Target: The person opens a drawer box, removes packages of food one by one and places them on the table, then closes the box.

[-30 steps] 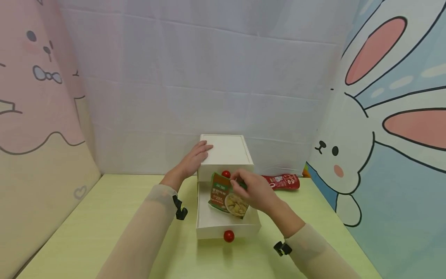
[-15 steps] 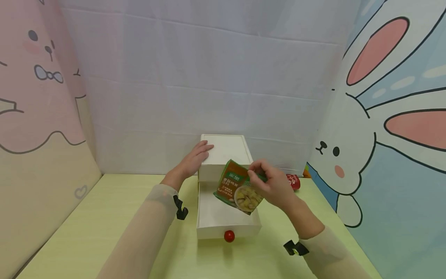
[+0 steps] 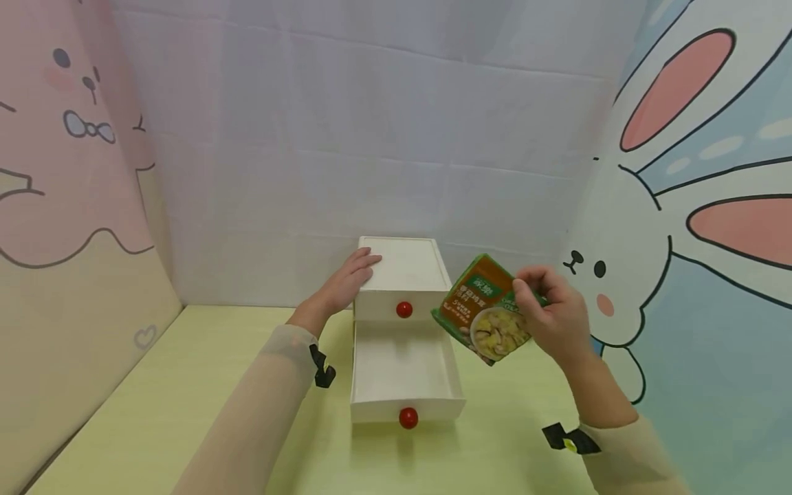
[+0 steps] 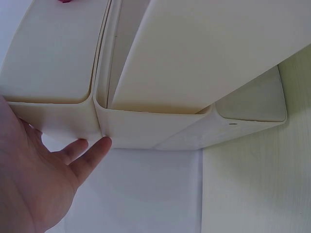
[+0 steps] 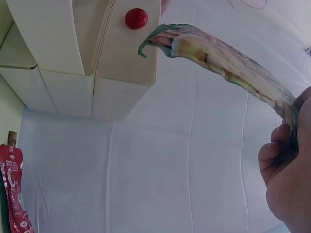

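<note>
My right hand (image 3: 553, 316) pinches the upper right corner of a green and brown seasoning packet (image 3: 482, 309) printed with a bowl of food. The packet hangs in the air to the right of a small white drawer cabinet (image 3: 402, 265); the right wrist view catches it edge-on, bent. On the cabinet's top left edge rests my left hand (image 3: 346, 282), its fingers extended. In the left wrist view, fingertips (image 4: 99, 145) touch the cabinet's side. The lower drawer (image 3: 405, 371) is pulled out and its white bottom shows. The upper drawer is closed, with a red knob (image 3: 404, 309).
A red spouted pouch (image 5: 14, 189) lies on the table right of the cabinet, seen in the right wrist view. A white cloth (image 3: 297, 137) hangs behind the cabinet. Printed cartoon panels flank the pale yellow-green table (image 3: 235, 371).
The packet, pinched in my right hand, has moved right and upward from above the pulled-out drawer to beside the cabinet. My left hand stays on the cabinet; the drawer has not moved.
</note>
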Demonstrator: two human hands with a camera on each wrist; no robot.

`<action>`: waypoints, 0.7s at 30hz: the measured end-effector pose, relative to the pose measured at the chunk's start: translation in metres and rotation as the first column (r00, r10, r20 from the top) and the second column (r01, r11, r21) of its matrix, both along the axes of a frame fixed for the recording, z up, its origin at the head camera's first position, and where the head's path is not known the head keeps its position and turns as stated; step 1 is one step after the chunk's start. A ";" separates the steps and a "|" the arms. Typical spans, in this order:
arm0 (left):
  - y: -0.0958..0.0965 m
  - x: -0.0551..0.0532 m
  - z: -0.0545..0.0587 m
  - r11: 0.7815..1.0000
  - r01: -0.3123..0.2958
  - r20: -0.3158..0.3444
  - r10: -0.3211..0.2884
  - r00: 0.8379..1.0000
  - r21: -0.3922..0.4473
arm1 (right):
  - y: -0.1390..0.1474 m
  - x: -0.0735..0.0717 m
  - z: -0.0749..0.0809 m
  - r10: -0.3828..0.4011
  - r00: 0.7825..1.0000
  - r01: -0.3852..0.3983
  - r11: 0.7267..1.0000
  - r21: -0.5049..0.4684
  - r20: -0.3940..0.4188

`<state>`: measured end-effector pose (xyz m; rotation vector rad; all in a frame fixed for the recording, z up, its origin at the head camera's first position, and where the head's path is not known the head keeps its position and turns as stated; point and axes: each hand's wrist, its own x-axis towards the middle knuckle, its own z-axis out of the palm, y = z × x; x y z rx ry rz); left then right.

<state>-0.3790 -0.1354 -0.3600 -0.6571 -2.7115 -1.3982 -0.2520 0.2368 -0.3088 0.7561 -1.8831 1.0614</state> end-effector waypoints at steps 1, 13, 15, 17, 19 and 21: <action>0.000 0.000 0.000 1.000 0.000 0.000 0.000 1.000 0.002 | 0.004 0.000 0.000 -0.012 1.000 0.013 1.000 -0.013 0.007; 0.001 0.002 0.002 1.000 0.003 -0.003 -0.003 1.000 0.004 | 0.047 -0.015 -0.025 -0.132 0.976 0.145 0.987 -0.065 0.171; 0.001 0.001 0.002 1.000 0.003 -0.003 -0.003 1.000 0.005 | 0.053 -0.017 -0.032 -0.168 0.958 0.182 0.982 -0.043 0.232; 0.001 0.001 0.002 1.000 0.001 -0.006 -0.001 1.000 0.005 | 0.059 -0.020 -0.040 -0.212 0.931 0.224 0.975 -0.007 0.298; 0.001 0.001 0.002 1.000 -0.001 -0.010 0.001 1.000 0.003 | 0.065 -0.023 -0.047 -0.264 0.892 0.269 0.962 0.040 0.367; 0.000 0.002 0.002 1.000 -0.002 -0.011 0.002 1.000 0.000 | 0.071 -0.026 -0.054 -0.307 0.851 0.299 0.950 0.087 0.426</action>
